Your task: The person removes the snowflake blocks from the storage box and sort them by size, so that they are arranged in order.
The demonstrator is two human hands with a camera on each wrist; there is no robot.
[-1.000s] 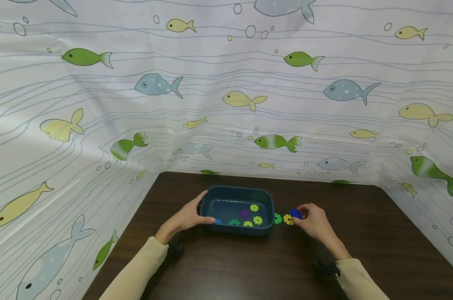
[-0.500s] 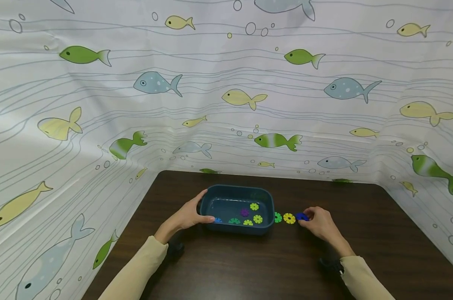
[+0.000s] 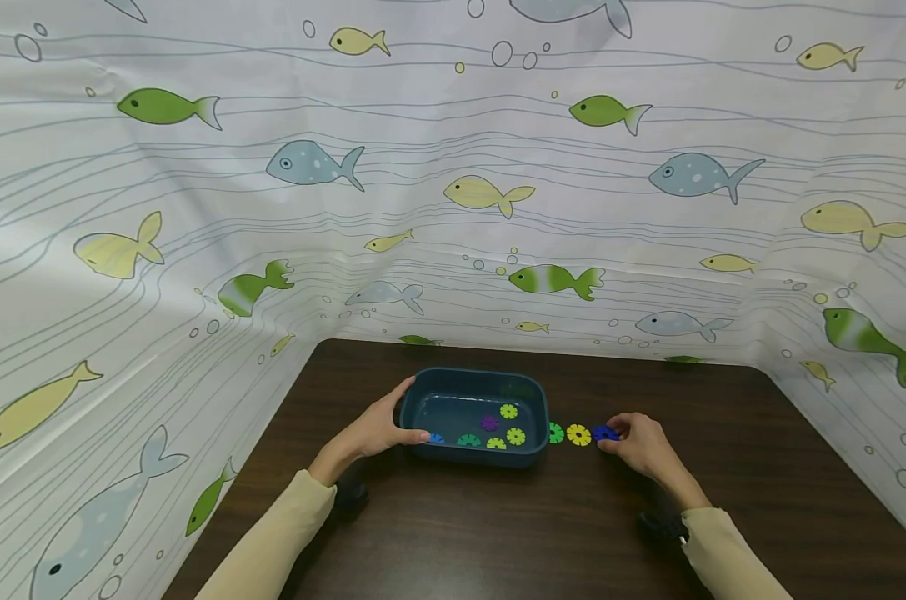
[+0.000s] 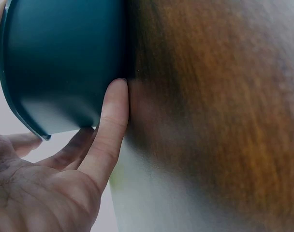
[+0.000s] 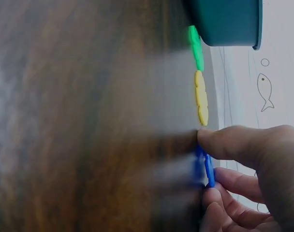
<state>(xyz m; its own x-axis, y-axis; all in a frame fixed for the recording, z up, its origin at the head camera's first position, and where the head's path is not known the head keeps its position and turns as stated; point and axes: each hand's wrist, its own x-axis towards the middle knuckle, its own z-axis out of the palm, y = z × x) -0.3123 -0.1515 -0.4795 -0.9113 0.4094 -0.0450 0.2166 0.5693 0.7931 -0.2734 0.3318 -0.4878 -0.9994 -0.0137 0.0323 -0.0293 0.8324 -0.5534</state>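
My left hand (image 3: 372, 431) grips the left end of a dark blue-green plastic bin (image 3: 471, 454), thumb at the front rim. In the left wrist view its fingers spread along the wall of the bin (image 4: 65, 63). Inside lie several snowflake discs, such as a purple one (image 3: 489, 423) and a yellow one (image 3: 508, 412). To the right of the bin, my right hand (image 3: 643, 446) pinches a blue snowflake disc (image 5: 209, 170) by its edge, close over the table. A yellow snowflake disc (image 3: 578, 435) and a green snowflake disc (image 3: 556, 433) lie in line between it and the bin.
The dark wood table (image 3: 453, 533) runs back to a white fish-print sheet (image 3: 422, 217), which rises behind and on both sides. Black wrist gear (image 3: 658, 525) sits at the right sleeve.
My right hand has moved slightly right with the blue snowflake disc, from overlapping the yellow one to beside it, then stays nearly still. The left hand and bin stay put.
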